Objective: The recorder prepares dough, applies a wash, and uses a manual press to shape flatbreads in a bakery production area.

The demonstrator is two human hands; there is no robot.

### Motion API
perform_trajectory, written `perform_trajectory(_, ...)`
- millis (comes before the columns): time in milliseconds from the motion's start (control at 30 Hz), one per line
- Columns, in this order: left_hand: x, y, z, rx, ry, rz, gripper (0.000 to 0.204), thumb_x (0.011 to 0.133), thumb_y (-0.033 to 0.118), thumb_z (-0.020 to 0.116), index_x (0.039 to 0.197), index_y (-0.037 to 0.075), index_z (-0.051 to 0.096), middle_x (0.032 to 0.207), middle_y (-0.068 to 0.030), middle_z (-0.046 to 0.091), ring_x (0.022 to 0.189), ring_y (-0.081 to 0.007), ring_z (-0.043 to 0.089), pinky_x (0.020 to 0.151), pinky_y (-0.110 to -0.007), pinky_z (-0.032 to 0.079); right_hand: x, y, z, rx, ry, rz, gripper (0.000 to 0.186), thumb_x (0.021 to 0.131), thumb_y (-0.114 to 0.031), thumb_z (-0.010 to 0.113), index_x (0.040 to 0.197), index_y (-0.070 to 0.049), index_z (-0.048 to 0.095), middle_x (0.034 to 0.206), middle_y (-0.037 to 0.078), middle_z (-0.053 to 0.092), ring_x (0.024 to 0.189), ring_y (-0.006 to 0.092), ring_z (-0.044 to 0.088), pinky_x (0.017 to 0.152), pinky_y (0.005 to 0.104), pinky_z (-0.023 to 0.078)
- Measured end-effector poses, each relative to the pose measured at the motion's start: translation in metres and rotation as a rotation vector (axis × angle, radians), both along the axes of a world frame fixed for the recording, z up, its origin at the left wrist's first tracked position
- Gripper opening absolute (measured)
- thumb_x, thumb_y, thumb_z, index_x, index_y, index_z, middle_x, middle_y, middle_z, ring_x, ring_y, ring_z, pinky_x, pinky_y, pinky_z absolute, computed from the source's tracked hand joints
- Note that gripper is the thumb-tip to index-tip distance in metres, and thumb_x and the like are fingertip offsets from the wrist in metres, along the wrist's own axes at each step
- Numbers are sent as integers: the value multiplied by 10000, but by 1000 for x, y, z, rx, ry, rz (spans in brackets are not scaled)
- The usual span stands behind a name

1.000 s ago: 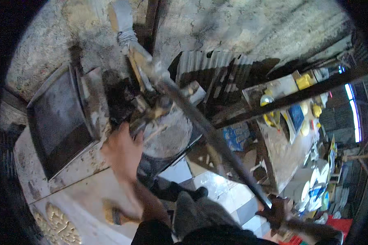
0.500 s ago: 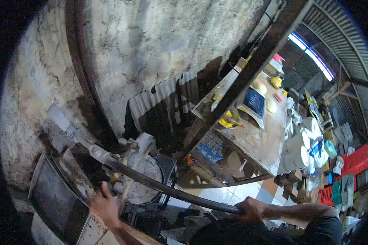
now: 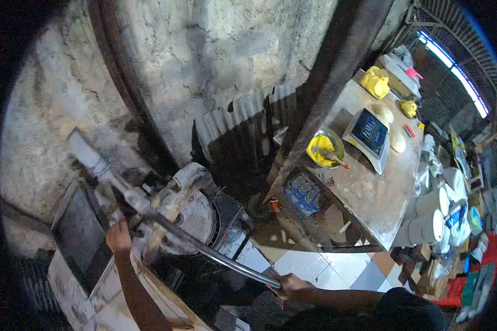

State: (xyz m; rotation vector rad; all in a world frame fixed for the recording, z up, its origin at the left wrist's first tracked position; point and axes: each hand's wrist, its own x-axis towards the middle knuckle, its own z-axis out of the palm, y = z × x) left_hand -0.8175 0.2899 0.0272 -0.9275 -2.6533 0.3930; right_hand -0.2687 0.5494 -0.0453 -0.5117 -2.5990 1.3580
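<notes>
A long metal lever slants across the lower middle, and my right hand is wrapped round its near end. It runs up to the left over a flour-dusted machine with a round pale plate and worn arms above it, perhaps a dough divider. At the machine's left side, my left hand has its fingers curled in against a small part that I cannot make out. A pale flat-ended piece sticks out at the lever's far end, near the wall.
Left of the machine leans a dark shallow tray. A floury table at the right holds a scale, a bowl with yellow contents and pale dough pieces. A dark post rises between machine and table. White buckets stand beyond.
My right hand has swung left with the lever's end. My left hand has gone from spread fingers to curled ones, moving left and up. The view has shifted too.
</notes>
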Motion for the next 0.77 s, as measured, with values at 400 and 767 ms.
perform_trajectory(400,448,209,-17,1835,-1275,466,423,958,464,586,762,101,497,505,6,428,366,-119,416,350,-299,359,-14,14,82,-63,-260,50,414,800,-368,608,849,33,700,867,298,667,880,457,663,794,530,541)
perform_trajectory(767,418,204,47,1464,-876,354,671,927,388,613,1470,83,362,812,-200,686,666,-275,675,690,-448,537,-68,41,110,216,423,511,388,814,-332,640,1058,-31,648,970,280,675,916,424,672,823,484,547)
